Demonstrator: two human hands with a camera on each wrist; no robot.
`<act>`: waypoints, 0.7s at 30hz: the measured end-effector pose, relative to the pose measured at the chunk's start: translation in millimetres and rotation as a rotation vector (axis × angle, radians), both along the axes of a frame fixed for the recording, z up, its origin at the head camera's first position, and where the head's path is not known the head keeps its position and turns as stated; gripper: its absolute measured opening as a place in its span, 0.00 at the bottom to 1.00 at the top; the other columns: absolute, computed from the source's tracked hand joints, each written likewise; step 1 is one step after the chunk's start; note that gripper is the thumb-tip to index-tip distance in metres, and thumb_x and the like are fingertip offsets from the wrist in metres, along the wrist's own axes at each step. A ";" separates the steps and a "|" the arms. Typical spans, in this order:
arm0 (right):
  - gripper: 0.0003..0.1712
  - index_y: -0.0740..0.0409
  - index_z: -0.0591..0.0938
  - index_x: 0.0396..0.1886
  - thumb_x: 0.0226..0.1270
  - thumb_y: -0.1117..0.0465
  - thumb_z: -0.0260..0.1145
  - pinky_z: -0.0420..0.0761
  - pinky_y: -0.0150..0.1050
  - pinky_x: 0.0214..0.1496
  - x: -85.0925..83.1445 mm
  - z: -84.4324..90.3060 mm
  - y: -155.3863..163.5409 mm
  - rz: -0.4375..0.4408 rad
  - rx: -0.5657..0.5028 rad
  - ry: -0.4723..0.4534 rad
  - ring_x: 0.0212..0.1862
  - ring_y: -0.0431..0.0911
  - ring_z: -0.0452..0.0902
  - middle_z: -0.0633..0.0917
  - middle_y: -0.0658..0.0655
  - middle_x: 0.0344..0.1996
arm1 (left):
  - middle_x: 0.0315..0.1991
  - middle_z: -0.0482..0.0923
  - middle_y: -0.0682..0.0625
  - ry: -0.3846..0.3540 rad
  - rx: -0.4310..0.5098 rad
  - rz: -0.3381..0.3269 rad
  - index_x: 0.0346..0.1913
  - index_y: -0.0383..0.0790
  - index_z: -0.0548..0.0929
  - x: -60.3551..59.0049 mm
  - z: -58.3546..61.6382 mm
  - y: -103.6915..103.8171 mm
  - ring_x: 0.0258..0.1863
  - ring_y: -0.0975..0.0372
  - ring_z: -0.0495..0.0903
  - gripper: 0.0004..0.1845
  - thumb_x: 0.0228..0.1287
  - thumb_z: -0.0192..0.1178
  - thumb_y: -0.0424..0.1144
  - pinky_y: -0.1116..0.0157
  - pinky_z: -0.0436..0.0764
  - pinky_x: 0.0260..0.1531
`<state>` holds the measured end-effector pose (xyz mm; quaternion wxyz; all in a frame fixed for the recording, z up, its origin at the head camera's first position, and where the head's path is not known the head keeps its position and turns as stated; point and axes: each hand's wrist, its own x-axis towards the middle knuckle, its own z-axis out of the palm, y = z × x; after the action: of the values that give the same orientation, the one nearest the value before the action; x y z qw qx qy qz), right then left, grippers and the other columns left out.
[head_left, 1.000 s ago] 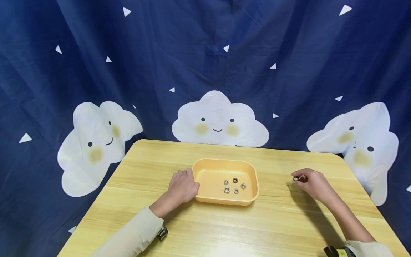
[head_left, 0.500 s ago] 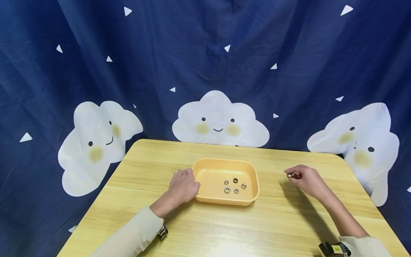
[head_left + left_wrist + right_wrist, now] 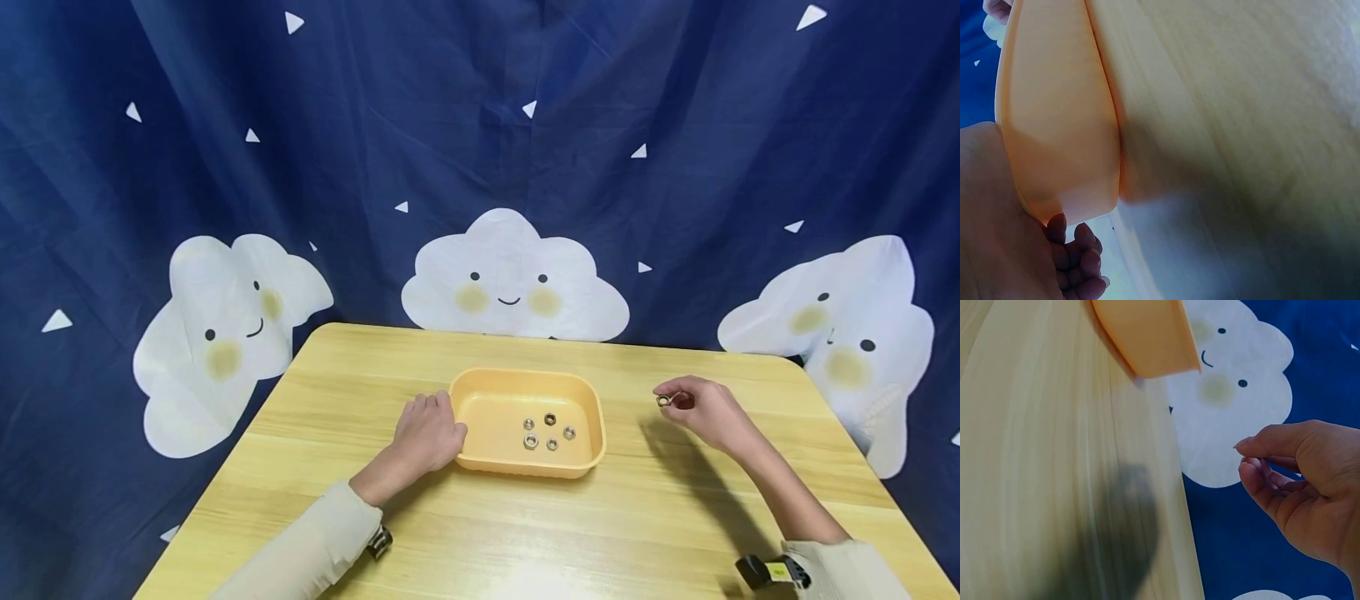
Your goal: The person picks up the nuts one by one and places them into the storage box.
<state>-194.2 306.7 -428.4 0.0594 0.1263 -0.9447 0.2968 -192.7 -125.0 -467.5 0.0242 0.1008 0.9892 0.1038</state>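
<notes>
An orange-yellow plastic tray [image 3: 525, 468] sits on the table, with several metal hex nuts [image 3: 531, 442] lying on its floor, one of them darker. My left hand [image 3: 429, 433] grips the tray's left end; in the left wrist view its fingers [image 3: 1088, 262] curl below the corner of the tray wall [image 3: 1063, 112]. To the right of the tray, my right hand [image 3: 708, 414] pinches a ring-like nut [image 3: 663, 401] between thumb and fingertips, raised over the table. In the right wrist view the pinching hand [image 3: 1310, 481] hides the nut.
A light wood-grain table [image 3: 480, 533] carries the tray. Behind it hangs a dark blue curtain [image 3: 480, 100] printed with white clouds and triangles. Each wrist wears a small dark device [image 3: 772, 573] at the cuff.
My right hand has moved left and slightly farther back with the nut, closer to the tray. The left hand, the tray and the nuts in it have stayed in place.
</notes>
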 end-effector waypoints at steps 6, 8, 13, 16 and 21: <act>0.12 0.61 0.89 0.44 0.60 0.67 0.75 0.79 0.29 0.38 -3.3 5.6 -8.1 0.028 -0.011 0.024 0.34 0.27 0.77 0.90 0.55 0.36 | 0.31 0.67 0.44 -0.004 0.002 0.001 0.35 0.37 0.67 -1.6 0.8 -0.2 0.33 0.52 0.65 0.12 0.67 0.48 0.45 0.59 0.64 0.38; 0.12 0.61 0.89 0.44 0.60 0.67 0.75 0.80 0.29 0.38 -4.2 7.0 -10.8 0.038 -0.018 0.025 0.34 0.28 0.77 0.90 0.55 0.35 | 0.31 0.67 0.44 -0.004 0.002 0.001 0.36 0.37 0.67 -1.8 0.6 -0.4 0.33 0.52 0.65 0.12 0.67 0.48 0.45 0.59 0.64 0.38; 0.12 0.62 0.89 0.44 0.59 0.69 0.75 0.80 0.28 0.38 -7.2 8.2 -17.9 0.056 -0.044 0.034 0.34 0.28 0.78 0.90 0.56 0.36 | 0.31 0.67 0.44 -0.001 0.006 0.002 0.36 0.36 0.68 -1.7 0.6 -0.8 0.33 0.51 0.66 0.12 0.67 0.48 0.44 0.59 0.65 0.39; 0.12 0.63 0.89 0.44 0.59 0.69 0.75 0.81 0.28 0.38 -8.9 7.7 -22.7 0.072 -0.057 0.031 0.34 0.28 0.78 0.91 0.57 0.37 | 0.31 0.67 0.45 -0.002 0.007 0.002 0.37 0.36 0.68 -1.1 0.5 -0.8 0.33 0.51 0.66 0.12 0.67 0.48 0.44 0.59 0.65 0.39; 0.12 0.64 0.89 0.43 0.58 0.70 0.74 0.81 0.28 0.38 -10.7 7.0 -30.4 0.091 -0.065 0.031 0.34 0.28 0.78 0.91 0.58 0.37 | 0.31 0.67 0.44 -0.007 0.006 0.002 0.36 0.36 0.67 -0.4 0.3 -0.6 0.33 0.52 0.65 0.12 0.67 0.48 0.44 0.60 0.65 0.38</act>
<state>-205.0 276.3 -421.4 0.0646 0.1715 -0.9269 0.3275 -193.1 -125.5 -467.2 0.0272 0.0997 0.9889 0.1072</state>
